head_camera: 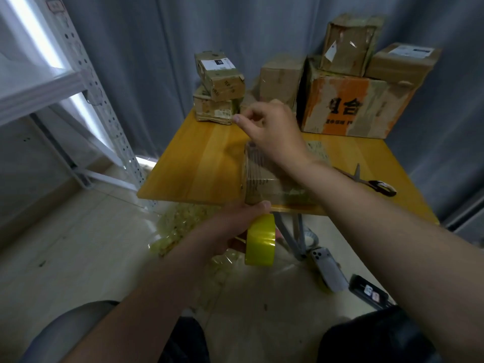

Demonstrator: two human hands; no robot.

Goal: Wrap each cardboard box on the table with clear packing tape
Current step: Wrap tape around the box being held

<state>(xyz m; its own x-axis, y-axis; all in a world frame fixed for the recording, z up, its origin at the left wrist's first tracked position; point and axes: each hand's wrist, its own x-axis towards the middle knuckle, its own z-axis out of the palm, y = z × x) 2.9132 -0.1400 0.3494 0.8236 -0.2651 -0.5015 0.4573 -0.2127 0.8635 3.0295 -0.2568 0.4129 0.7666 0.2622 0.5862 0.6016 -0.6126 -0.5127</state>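
Dim, soft, wide-angle warp; glare at left.

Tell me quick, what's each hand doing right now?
Left hand: grips the tape roll.
Right hand: above the box, grip cannot be told.

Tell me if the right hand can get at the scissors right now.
Probably yes: the scissors lie uncovered on the table right of the right hand, nothing between, though that hand is busy at the box.
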